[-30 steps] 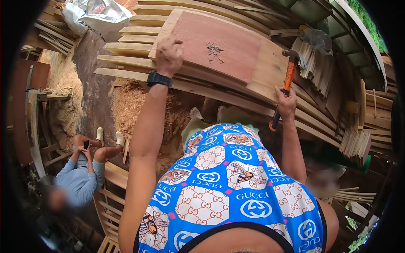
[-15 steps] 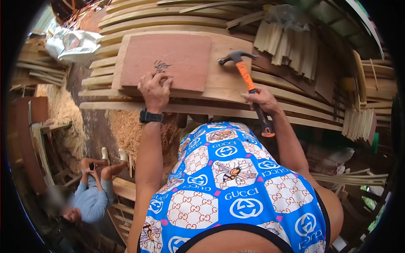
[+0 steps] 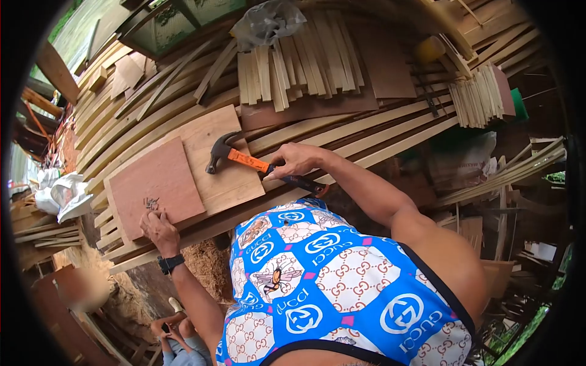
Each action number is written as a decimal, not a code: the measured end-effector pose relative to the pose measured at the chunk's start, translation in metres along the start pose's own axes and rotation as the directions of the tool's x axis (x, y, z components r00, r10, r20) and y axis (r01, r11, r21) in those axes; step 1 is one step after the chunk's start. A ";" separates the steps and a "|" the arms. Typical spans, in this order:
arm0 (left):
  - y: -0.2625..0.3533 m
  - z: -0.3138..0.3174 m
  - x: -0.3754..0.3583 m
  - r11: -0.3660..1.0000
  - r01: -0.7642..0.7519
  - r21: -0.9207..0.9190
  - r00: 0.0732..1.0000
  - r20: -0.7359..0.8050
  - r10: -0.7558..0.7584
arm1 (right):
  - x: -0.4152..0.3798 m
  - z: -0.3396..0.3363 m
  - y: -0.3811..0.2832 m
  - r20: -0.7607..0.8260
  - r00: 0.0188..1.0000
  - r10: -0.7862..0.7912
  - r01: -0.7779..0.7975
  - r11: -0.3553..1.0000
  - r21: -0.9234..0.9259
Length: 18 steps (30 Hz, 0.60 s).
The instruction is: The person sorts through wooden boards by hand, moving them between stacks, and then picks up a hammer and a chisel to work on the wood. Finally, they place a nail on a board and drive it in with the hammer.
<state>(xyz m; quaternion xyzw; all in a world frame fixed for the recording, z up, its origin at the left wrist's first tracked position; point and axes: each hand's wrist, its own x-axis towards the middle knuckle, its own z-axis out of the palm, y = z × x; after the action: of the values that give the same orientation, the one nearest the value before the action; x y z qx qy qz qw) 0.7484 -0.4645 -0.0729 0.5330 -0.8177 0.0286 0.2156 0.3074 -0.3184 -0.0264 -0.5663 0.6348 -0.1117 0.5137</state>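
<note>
My right hand (image 3: pixel 295 161) is wrapped around the dark grip of a claw hammer (image 3: pixel 247 160) with an orange shaft. The hammer's head lies over a pale wooden board (image 3: pixel 235 192). My left hand (image 3: pixel 160 233), with a black watch on its wrist, is at the near edge of a reddish plywood panel (image 3: pixel 160 174), fingers curled and drawn together. Whatever may be between those fingertips is hidden. Just beyond them lies a small pile of nails (image 3: pixel 151 202) on the panel, which rests on the pale board.
Long wooden strips (image 3: pixel 378 143) run beneath and beside the boards. Cut slats (image 3: pixel 299 61) with a clear plastic bag (image 3: pixel 268 23) lie farther back, and another slat bundle (image 3: pixel 479 97) is at right. Sawdust (image 3: pixel 207 268) covers the ground. A seated person (image 3: pixel 180 341) is at lower left.
My view has swung to the right, so the boards appear lower and tilted. The hammer remains in my right hand, now more sideways. My left hand stays by the nails.
</note>
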 end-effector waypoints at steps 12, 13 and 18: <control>0.005 -0.019 0.010 1.000 -0.001 0.003 0.997 -0.073 0.001 | -0.034 -0.131 0.109 -0.988 0.138 0.069 -0.132 0.990 0.051; 0.005 -0.020 0.011 1.000 -0.005 0.013 0.998 -0.065 0.006 | -0.034 -0.136 0.115 -0.997 0.070 0.017 -0.228 0.974 0.001; 0.006 -0.021 0.009 1.000 -0.014 0.009 0.993 -0.116 0.015 | -0.018 -0.140 0.126 -0.988 0.141 0.060 -0.305 0.952 0.014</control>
<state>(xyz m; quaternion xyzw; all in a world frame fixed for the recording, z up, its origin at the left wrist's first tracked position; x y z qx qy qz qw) 0.7465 -0.4639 -0.0491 0.5253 -0.8076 0.0645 0.2602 0.1187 -0.3228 -0.0454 -0.3239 0.8861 -0.3253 -0.0640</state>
